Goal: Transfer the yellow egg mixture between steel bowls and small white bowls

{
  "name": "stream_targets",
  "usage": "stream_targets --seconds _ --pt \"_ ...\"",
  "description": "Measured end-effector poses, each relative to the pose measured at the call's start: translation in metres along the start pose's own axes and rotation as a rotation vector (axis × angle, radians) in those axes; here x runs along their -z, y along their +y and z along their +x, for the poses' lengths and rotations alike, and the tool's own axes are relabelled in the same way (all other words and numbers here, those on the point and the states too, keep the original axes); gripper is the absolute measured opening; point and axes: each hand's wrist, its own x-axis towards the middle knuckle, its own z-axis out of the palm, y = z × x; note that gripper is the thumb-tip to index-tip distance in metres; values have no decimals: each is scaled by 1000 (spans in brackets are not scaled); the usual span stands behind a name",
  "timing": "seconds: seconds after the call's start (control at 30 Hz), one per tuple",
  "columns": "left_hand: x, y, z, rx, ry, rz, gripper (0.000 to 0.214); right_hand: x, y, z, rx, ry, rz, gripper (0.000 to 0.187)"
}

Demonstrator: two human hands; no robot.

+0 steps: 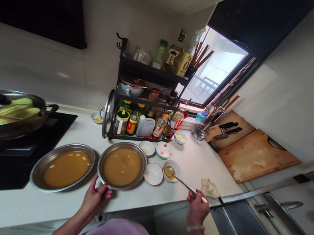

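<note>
My left hand (95, 198) grips the near rim of a round metal pan (122, 167) filled with yellow-brown liquid on the white counter. A second metal pan (63, 166) with the same liquid sits just to its left. My right hand (197, 208) is closed on the handle of a metal ladle (181, 181). The ladle's head rests in a small white bowl (172, 171) that holds some of that liquid. An empty white dish (154, 174) lies between the held pan and the bowl.
A black spice rack (144, 103) with bottles and jars stands at the back. A lidded wok (2, 112) with green vegetables sits on the black stove at left. Small bowls (163, 150), a crumpled cloth (209, 187), cutting boards (255, 155) and a sink (276, 232) lie to the right.
</note>
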Motion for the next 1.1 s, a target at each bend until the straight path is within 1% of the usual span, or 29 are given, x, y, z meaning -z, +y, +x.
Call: stream_targets --seconds 0.2,0.3,0.37,0.57,0.77,0.83,0.93,1.03,1.1 --pt "2 -3 1 -7 5 21 82 -1 -20 -2 -19 -4 39 34" --pt "2 -3 1 -7 0 24 82 -5 -32 -5 2 -13 50 34" --pt "2 -3 2 -8 -2 10 86 -9 -39 -9 20 -34 56 33" --pt "1 -1 0 9 -18 -23 92 -28 -53 -33 38 -175 60 35" --pt "-2 1 -2 20 -4 -48 91 -58 -48 -67 48 -352 36 36" --pt "-2 1 -2 15 -11 -52 90 -65 -45 -78 93 -431 19 36" --pt "-1 -1 -1 8 -22 -45 88 -68 -41 -92 251 -581 -8 31" --pt "0 -1 -1 1 -22 -38 85 -61 -40 -99 451 -755 -70 24" --pt "1 -1 -1 -1 -27 -38 86 -54 -42 -98 553 -851 -107 22"
